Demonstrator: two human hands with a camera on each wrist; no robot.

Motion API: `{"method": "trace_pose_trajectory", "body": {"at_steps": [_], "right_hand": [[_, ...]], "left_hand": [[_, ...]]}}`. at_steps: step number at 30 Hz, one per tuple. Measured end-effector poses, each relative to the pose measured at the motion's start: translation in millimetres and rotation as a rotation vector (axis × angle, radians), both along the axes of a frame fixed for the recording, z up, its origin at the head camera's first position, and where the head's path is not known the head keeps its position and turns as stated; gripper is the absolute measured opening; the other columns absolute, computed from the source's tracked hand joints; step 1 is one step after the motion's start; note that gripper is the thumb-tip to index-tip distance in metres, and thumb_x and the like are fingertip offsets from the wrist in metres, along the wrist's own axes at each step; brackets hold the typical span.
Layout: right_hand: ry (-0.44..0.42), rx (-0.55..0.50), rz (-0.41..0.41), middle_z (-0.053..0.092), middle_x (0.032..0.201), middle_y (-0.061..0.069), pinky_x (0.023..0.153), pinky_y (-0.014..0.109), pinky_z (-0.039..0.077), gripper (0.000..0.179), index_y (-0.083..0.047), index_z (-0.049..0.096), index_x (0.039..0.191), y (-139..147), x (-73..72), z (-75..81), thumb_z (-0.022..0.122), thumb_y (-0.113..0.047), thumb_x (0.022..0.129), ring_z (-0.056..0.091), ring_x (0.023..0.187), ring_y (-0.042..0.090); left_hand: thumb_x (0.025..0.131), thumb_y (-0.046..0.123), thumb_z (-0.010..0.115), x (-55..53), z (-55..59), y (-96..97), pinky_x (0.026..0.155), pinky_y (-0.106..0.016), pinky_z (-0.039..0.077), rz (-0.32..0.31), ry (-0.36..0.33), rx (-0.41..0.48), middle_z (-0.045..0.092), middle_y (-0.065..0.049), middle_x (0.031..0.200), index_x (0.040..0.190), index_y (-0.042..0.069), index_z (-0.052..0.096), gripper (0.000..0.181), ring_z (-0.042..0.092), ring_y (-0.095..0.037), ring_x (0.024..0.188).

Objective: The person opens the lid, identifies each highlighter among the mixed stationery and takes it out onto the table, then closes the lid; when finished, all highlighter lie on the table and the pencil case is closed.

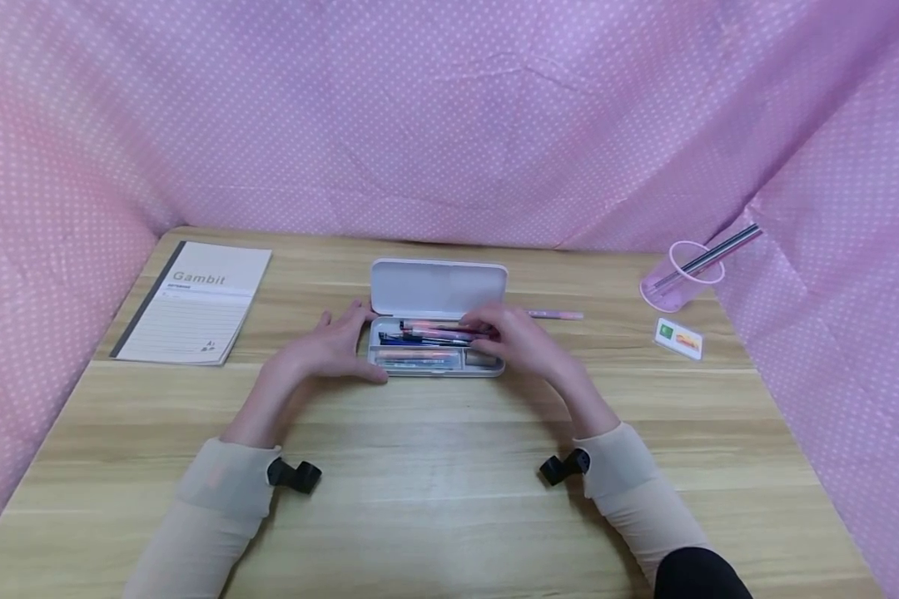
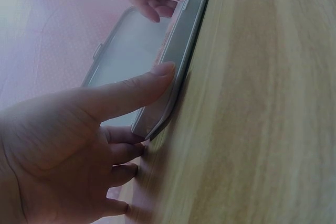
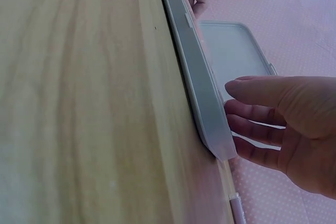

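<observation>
A white pencil case point(image 1: 439, 289) lies on the table with its lid tipped back. Several pens point(image 1: 427, 334) fill its rear compartment; a clear box with pinkish contents point(image 1: 419, 358) and a dark grey item point(image 1: 481, 358) sit in front. My left hand point(image 1: 335, 345) spreads around the case's left end, its thumb point(image 2: 152, 80) resting on the front wall and the other fingers at the side. Over the right end, my right hand point(image 1: 515, 334) reaches down at the pens. Its thumb and loosely bent fingers point(image 3: 252, 124) stand apart; nothing shows between them, and the case wall partly hides the fingertips.
A pen point(image 1: 556, 314) lies right of the case. At the far right stands a pink mesh cup point(image 1: 663, 285) with dark sticks point(image 1: 722, 248), a small white-cased item point(image 1: 677, 339) before it. A notebook point(image 1: 202, 304) lies at left. Pink dotted cloth point(image 1: 449, 125) encloses the table point(image 1: 427, 474).
</observation>
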State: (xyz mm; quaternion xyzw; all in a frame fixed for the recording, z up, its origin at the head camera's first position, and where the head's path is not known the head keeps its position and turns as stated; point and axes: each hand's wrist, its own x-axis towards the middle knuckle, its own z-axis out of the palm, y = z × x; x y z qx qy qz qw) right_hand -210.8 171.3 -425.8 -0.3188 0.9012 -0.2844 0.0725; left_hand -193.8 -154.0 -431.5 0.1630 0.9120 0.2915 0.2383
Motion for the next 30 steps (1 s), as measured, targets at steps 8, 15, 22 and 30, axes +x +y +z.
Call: {"method": "trace_pose_trajectory", "body": {"at_steps": [8, 15, 22, 30], "right_hand": [[-0.004, 0.05, -0.005, 0.075, 0.116, 0.006, 0.092, 0.039, 0.06, 0.031, -0.01, 0.071, 0.125, -1.0, 1.8, 0.2, 0.073, -0.012, 0.095, 0.069, 0.103, 0.019], [0.025, 0.094, -0.011, 0.073, 0.117, 0.006, 0.093, 0.04, 0.059, 0.031, -0.012, 0.072, 0.126, -2.3, 3.1, 1.3, 0.073, -0.012, 0.095, 0.067, 0.104, 0.02], [0.027, 0.123, -0.011, 0.072, 0.113, 0.005, 0.085, 0.035, 0.057, 0.03, -0.012, 0.073, 0.125, -3.0, 3.0, 0.6, 0.072, -0.012, 0.095, 0.065, 0.098, 0.018], [0.032, 0.139, -0.008, 0.071, 0.108, 0.004, 0.078, 0.031, 0.054, 0.028, -0.011, 0.074, 0.124, -3.1, 3.5, 0.6, 0.071, -0.012, 0.096, 0.061, 0.089, 0.015]], "left_hand": [[0.075, 0.05, 0.087, 0.7, 0.9, 0.9, 0.127, -0.069, -0.009, 0.01, -0.014, -0.018, -0.003, -0.027, 0.172, 0.156, 0.008, 0.029, 0.108, -0.002, -0.051, 0.159], [0.076, 0.051, 0.086, 0.4, 2.5, 1.2, 0.127, -0.068, -0.009, 0.007, -0.011, -0.026, -0.004, -0.027, 0.172, 0.157, 0.007, 0.027, 0.109, -0.001, -0.052, 0.158], [0.076, 0.052, 0.086, 0.9, 2.0, 0.7, 0.126, -0.071, -0.006, 0.011, -0.016, -0.038, -0.005, -0.027, 0.171, 0.157, 0.008, 0.027, 0.109, -0.003, -0.056, 0.156], [0.076, 0.052, 0.086, 0.0, 1.3, 1.2, 0.127, -0.07, -0.007, 0.014, -0.015, -0.041, -0.004, -0.026, 0.172, 0.158, 0.009, 0.027, 0.109, -0.003, -0.053, 0.157]]}}
